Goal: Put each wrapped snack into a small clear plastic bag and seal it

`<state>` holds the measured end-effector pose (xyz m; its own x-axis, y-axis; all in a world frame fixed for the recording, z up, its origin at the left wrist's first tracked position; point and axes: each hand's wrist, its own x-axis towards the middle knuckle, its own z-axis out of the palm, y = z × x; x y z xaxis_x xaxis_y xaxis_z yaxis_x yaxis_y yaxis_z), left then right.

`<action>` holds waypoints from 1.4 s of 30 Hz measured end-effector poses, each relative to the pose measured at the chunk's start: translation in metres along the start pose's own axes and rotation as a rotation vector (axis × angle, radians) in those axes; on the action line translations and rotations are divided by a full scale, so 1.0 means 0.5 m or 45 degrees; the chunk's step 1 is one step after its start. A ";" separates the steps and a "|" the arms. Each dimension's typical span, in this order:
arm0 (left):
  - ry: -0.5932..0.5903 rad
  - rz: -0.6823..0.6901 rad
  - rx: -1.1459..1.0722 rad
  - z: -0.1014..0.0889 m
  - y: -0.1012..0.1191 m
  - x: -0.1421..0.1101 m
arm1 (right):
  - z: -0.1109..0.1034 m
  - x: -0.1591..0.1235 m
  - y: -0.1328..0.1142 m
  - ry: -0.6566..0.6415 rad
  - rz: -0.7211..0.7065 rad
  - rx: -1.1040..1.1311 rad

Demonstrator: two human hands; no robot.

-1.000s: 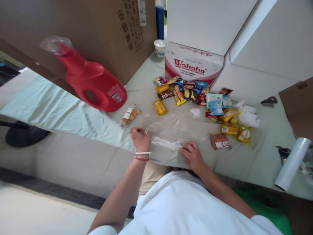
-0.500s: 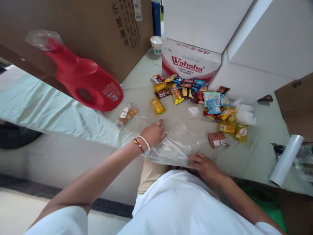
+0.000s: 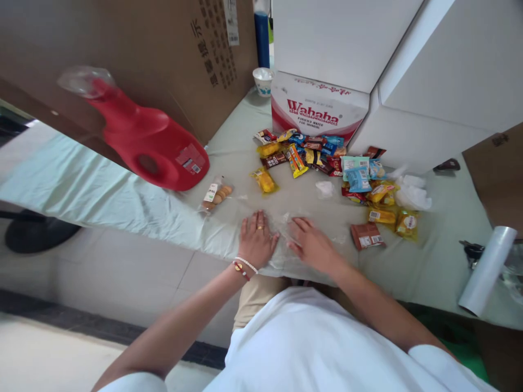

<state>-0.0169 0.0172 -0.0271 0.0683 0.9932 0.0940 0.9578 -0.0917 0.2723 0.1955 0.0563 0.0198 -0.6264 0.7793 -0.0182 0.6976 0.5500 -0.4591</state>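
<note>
My left hand [image 3: 257,238], with a ring and two bracelets at the wrist, lies flat with fingers stretched out on a clear plastic bag [image 3: 281,223] near the table's front edge. My right hand [image 3: 312,245] rests flat on the same bag, fingers extended, a short gap from the left. The bag's outline is hard to make out against the cloth. Beyond my left hand lie a clear pack of round cookies [image 3: 217,194] and a yellow-wrapped snack [image 3: 265,180]. A brown packet [image 3: 366,236] lies to the right of my right hand.
A pile of wrapped snacks [image 3: 312,155] lies before the Wahaha carton [image 3: 321,106]. A red jug [image 3: 155,144] stands left beside a large cardboard box [image 3: 163,60]. A crumpled white bag [image 3: 412,193] and a roll of plastic film [image 3: 488,269] are on the right.
My right hand has moved from the bag's front edge up and left onto the bag. My left hand has shifted slightly down and flattened. The raised, creased plastic now lies flatter.
</note>
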 end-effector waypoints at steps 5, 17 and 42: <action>0.163 -0.012 -0.131 0.014 -0.021 -0.028 | 0.088 0.095 0.046 0.056 -0.066 -0.126; -0.189 0.342 -0.019 -0.009 -0.052 0.023 | 0.052 -0.054 0.120 -0.007 -0.154 -0.306; -0.271 0.256 0.085 -0.019 -0.055 0.001 | -0.090 0.477 0.052 -0.252 0.147 -0.542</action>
<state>-0.0457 0.0194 -0.0256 0.3089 0.9488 -0.0654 0.9349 -0.2903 0.2041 0.0799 0.2700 0.0433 -0.5619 0.7931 -0.2351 0.8209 0.5697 -0.0404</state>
